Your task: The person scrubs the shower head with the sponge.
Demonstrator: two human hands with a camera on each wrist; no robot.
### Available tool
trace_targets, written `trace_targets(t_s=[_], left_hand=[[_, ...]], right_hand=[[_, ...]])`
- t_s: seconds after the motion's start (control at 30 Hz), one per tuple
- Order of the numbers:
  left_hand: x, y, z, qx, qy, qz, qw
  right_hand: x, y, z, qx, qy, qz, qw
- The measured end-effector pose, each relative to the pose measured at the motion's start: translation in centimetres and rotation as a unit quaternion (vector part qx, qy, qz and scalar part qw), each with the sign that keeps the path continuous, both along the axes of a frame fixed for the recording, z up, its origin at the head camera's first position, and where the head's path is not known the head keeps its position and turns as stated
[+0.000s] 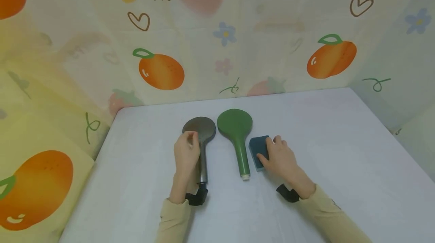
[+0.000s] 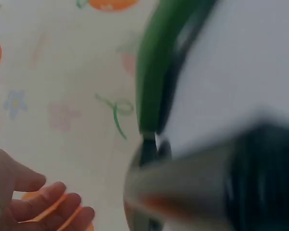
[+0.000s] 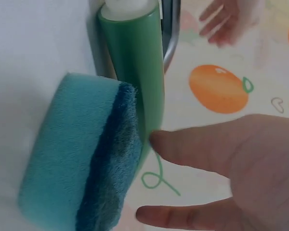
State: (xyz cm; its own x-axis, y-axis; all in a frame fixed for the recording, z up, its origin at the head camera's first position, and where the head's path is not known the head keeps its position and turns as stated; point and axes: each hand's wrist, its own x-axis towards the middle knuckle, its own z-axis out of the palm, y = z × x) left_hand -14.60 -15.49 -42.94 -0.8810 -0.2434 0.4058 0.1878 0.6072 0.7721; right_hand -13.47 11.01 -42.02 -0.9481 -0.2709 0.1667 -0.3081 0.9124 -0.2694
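A grey shower head (image 1: 208, 125) lies on the white table, its handle pointing towards me. My left hand (image 1: 185, 155) is over it from the left, fingers loosely bent and holding nothing. In the left wrist view the fingers (image 2: 53, 197) spread apart from the blurred grey handle (image 2: 192, 183). Right of the grey one lies a green shower head (image 1: 235, 122) with a white threaded end. A blue sponge (image 1: 259, 145) with a darker scouring layer on top rests beside the green handle (image 3: 139, 57). Above the sponge is my right hand (image 1: 281, 158), thumb and fingers apart, fingertips close over its dark layer.
The white tabletop (image 1: 136, 182) extends around the things, with its back edge against a fruit-patterned cloth (image 1: 200, 69). Black straps (image 1: 288, 194) are on both wrists.
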Motion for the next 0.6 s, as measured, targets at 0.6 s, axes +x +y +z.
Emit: trace_targets(t_s=[0.6], left_hand=[[-0.3,-3.2,-2.3,0.128,-0.313,-0.087,0.9373]], right_hand=[[-0.1,-1.1,-0.5,0.013,-0.084,-0.017,0.996]])
